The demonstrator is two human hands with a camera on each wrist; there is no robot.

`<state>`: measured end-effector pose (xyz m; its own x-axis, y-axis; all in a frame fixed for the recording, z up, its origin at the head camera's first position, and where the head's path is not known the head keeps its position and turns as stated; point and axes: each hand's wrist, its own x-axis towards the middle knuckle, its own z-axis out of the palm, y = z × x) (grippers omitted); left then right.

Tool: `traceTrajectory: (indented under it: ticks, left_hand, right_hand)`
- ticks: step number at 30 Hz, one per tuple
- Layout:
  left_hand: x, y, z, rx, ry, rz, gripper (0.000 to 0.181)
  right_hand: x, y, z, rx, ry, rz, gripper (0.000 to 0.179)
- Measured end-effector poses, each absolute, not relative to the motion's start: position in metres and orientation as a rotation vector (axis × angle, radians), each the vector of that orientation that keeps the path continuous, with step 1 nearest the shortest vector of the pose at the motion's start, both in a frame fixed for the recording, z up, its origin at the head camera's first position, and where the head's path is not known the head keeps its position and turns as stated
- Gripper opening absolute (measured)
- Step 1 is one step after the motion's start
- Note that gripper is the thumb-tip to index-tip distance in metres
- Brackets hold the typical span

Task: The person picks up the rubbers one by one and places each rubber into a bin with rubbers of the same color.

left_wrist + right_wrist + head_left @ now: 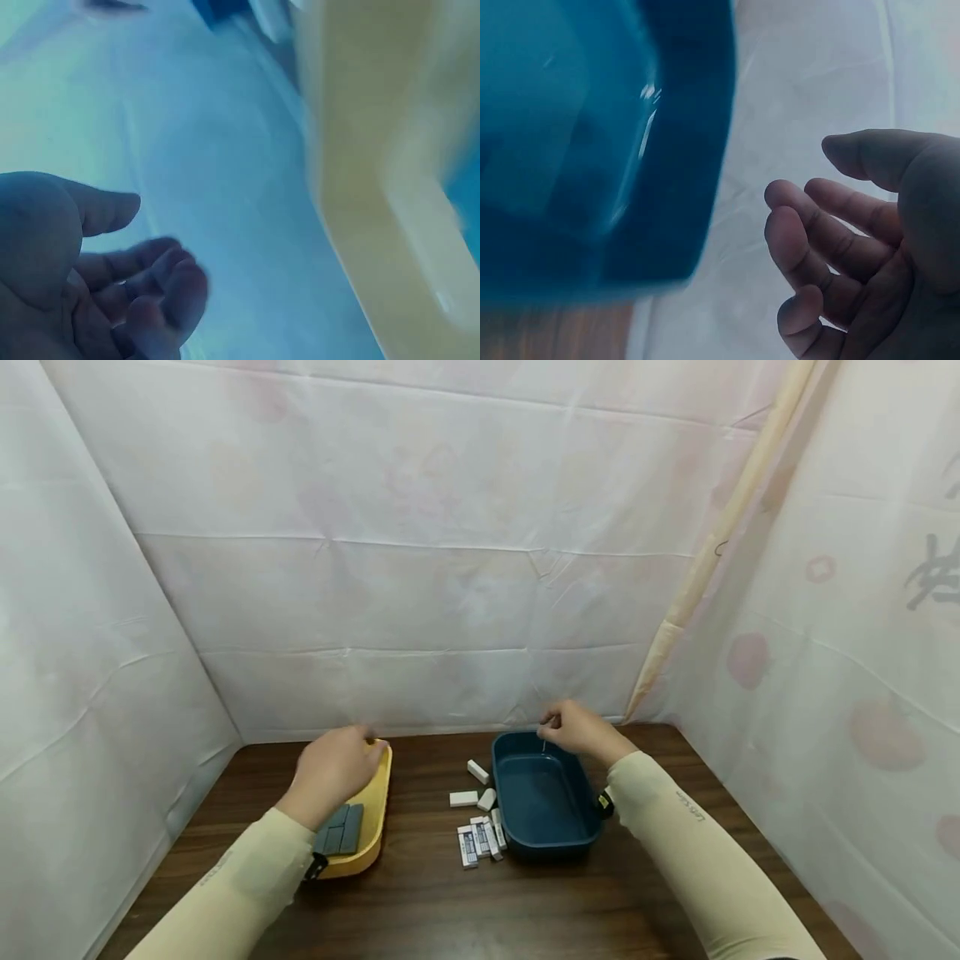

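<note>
Right hand (576,728) hangs near a glossy, round-cornered blue bin (536,802)

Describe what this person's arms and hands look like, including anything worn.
Both the left hand and right hand are bare, without gloves. The left sleeve and right sleeve are plain pale cream, each with small dark lettering along the forearm. A small black device sits at the left wrist; another black device, with a yellow patch, at the right.
</note>
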<state>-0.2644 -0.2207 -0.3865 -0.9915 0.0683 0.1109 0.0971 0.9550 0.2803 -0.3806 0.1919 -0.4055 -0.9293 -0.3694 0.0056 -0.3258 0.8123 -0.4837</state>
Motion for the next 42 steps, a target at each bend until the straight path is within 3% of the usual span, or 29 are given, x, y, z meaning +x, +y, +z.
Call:
traceTrajectory:
  ticks: [8,17,26,34,42]
  left_hand:
    - [-0.255,-0.137,-0.402,-0.442,-2.996,-0.497,0.035]
    - [-0.251,-0.106,-0.448,-0.641,-3.183,-0.449,0.068]
    - [-0.248,-0.091,-0.466,-0.743,-3.14,-0.361,0.076]
    - [-0.252,-0.083,-0.473,-0.777,-3.088,-0.381,0.042]
    - [-0.254,-0.074,-0.475,-0.799,-3.078,-0.3,0.033]
  right_hand:
    - [-0.387,0.221,-0.435,-0.413,2.908,-0.672,0.053]
    - [-0.387,0.232,-0.469,-0.238,2.809,-0.675,0.091]
    - [-0.385,0.215,-0.476,-0.238,2.718,-0.681,0.07]
    - [-0.386,0.206,-0.472,-0.214,2.709,-0.546,0.068]
    - [-0.385,0.212,-0.469,-0.188,2.708,-0.56,0.063]
